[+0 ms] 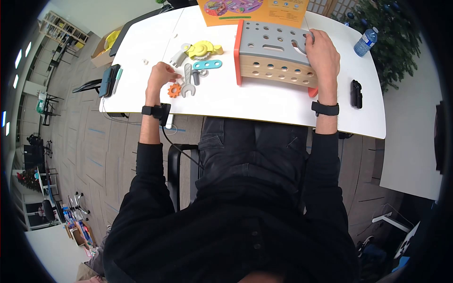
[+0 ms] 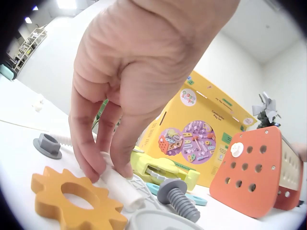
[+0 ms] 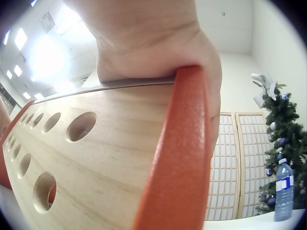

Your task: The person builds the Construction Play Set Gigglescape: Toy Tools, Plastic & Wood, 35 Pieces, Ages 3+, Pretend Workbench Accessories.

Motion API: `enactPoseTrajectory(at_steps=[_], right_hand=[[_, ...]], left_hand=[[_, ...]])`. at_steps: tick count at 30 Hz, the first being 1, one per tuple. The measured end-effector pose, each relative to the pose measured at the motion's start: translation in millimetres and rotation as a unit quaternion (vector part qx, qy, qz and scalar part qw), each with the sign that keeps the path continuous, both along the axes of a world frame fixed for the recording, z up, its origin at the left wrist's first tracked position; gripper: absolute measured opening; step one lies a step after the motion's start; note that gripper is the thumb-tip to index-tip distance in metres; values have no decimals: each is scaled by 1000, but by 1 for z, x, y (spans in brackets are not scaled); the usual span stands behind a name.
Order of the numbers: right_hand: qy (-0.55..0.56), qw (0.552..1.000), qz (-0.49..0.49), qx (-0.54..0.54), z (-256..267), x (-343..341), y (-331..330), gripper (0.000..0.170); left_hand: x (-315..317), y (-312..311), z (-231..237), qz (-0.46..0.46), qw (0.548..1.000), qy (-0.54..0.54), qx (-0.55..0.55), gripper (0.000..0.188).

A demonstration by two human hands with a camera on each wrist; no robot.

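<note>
The left hand (image 1: pixel 162 76) is over the loose parts at the table's left; in the left wrist view its thumb and fingers pinch a white cylindrical piece (image 2: pixel 120 188). Close by lie an orange gear (image 2: pixel 76 199), a grey bolt (image 2: pixel 178 199) and a grey nut (image 2: pixel 48 146). The grey wrench (image 1: pixel 188 80) and the teal strip (image 1: pixel 207 64) lie to that hand's right. The right hand (image 1: pixel 322 53) grips the right end of the toy workbench (image 1: pixel 276 51), with its palm over the red end panel (image 3: pixel 180 143) in the right wrist view.
A yellow toy (image 1: pixel 204 49) sits behind the small parts. At the back stands a yellow box (image 1: pixel 257 19). A water bottle (image 1: pixel 366 41) and a black object (image 1: pixel 356 94) are at the right; a dark case (image 1: pixel 108 80) lies at the left edge.
</note>
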State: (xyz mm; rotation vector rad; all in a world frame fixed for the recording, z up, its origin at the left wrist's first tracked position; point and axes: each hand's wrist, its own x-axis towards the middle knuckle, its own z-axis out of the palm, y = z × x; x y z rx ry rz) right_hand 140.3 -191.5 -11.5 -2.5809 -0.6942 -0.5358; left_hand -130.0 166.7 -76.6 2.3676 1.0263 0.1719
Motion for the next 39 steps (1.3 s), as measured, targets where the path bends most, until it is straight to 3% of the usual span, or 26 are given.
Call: enactPoseTrajectory(at_steps=[13,19,25,28,35,39], right_hand=[[-1,1000,0,5,2,-2,-1,36],[0,1000,0,2,2,-2,0,36],[-12,1000,1,4,1,-2,0,36],[-5,1000,-2,4,2,-2,0,35],[-16,1000,1,3,2,-2,0,35],[-14,1000,-1,1,2,-2,1,35]], left_hand=[[1,-13,25,-21,987,-79,139,14],[-3,-23,37,-2,995,-23,96,13],[-9,-18,25,19,987,153,42,25],[-11,-22,25,25,985,157,59,27],[-13,4,26,44,989,116,76,22],[-16,29,11,77,986,36,144,18]])
